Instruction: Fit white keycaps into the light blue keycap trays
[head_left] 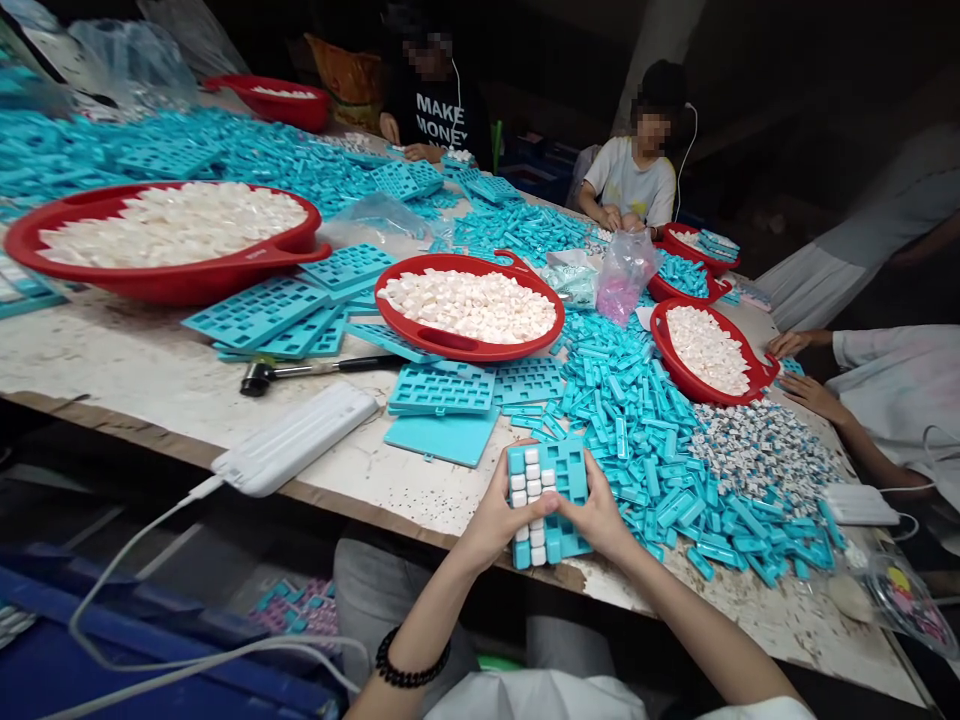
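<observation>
Blue tray (572, 484), partly filled with white caps (534, 488), held over table's (420, 495) front edge! Left hand (491, 512) grip closed on left side, right hand (604, 512) grip on right; thumbs meet on face, likely steadying tray for pressing.

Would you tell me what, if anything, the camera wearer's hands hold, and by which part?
The left hand and right hand hold a teal tray by opposite sides, thumbs on its face.

Mallet (259, 376) left of keyboard frames (442, 388); basket (469, 345) behind frames.
</observation>
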